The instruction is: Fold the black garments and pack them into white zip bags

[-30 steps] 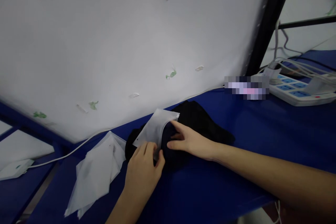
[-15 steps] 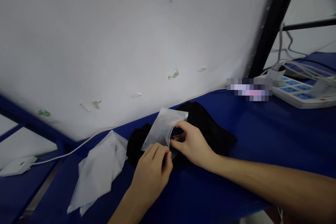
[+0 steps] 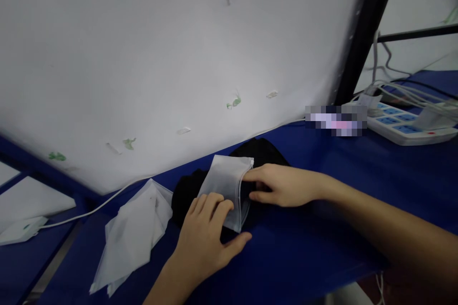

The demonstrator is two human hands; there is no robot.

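Observation:
A translucent frosted zip bag lies on a bunched black cloth in the middle of the blue surface. Its mouth faces right and gapes a little. My left hand rests at the bag's lower left, fingertips on it and thumb spread away. At the mouth is my right hand, index finger stretched to the opening and thumb apart below; its other fingers are curled and partly hidden. What is inside the bag, if anything, cannot be made out.
Several similar frosted bags lie fanned on the left. A white cable runs along the wall from a white box. A power strip with cables stands at right, beside a pixelated object. A white panel rises behind.
My left thumb has let go of the bag's edge and spread out. The right hand has shifted right and turned flatter at the mouth. The bag has turned and slid slightly downward.

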